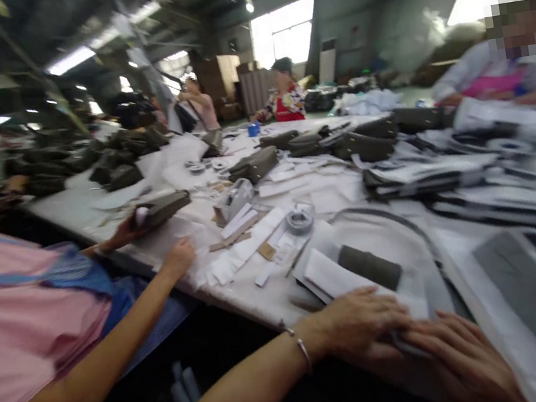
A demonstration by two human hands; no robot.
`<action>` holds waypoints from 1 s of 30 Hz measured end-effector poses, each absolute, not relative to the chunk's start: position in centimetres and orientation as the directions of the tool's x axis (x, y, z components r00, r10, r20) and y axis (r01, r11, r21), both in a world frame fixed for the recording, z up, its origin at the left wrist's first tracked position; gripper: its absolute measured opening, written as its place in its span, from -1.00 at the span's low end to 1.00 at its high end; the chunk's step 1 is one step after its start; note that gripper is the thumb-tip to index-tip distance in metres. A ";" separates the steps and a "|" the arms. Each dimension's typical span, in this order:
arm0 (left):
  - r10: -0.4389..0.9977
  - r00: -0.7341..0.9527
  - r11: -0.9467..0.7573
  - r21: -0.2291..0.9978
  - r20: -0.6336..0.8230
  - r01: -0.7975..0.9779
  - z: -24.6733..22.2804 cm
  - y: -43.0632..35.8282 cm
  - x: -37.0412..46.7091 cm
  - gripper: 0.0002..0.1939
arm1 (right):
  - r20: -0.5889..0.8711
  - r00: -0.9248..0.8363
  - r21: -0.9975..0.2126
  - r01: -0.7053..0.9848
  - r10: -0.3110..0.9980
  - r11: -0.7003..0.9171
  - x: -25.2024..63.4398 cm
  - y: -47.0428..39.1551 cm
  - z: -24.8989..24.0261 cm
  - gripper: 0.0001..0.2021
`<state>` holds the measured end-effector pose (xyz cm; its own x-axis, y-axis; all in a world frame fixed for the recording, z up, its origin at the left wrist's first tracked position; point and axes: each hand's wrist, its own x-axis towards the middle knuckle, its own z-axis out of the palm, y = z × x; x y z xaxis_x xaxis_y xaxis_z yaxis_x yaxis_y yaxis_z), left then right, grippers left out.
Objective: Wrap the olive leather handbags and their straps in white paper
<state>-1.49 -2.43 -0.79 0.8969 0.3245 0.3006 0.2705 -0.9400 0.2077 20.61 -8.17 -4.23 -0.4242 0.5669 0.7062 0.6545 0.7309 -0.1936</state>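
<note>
My left hand (364, 321), with a bangle on its wrist, lies over white sheeting at the near edge of the table. Close beside it on the right, my right hand (464, 349) rests with its fingers extended on the same work. A small grey edge (413, 345) shows between and under the hands; what it belongs to is blurred. Just beyond my left hand are a folded white strip (342, 275) and a dark olive rolled piece (369, 265), both lying on pale material. The fingers of both hands are smeared by motion.
At left, a person in pink (30, 330) handles a dark piece (166, 208). A tape roll (300, 221), paper strips (251, 244) and dark bundles (364, 141) cover the table. Grey panels (529, 296) lie at right. Other people stand across the table.
</note>
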 end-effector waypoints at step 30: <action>0.418 0.830 -0.902 0.059 0.369 0.428 -4.0 -2.1 -0.4 -0.50 | 0.569 -0.291 -0.495 0.626 0.769 0.603 18.7 -14.9 -5.5 -0.81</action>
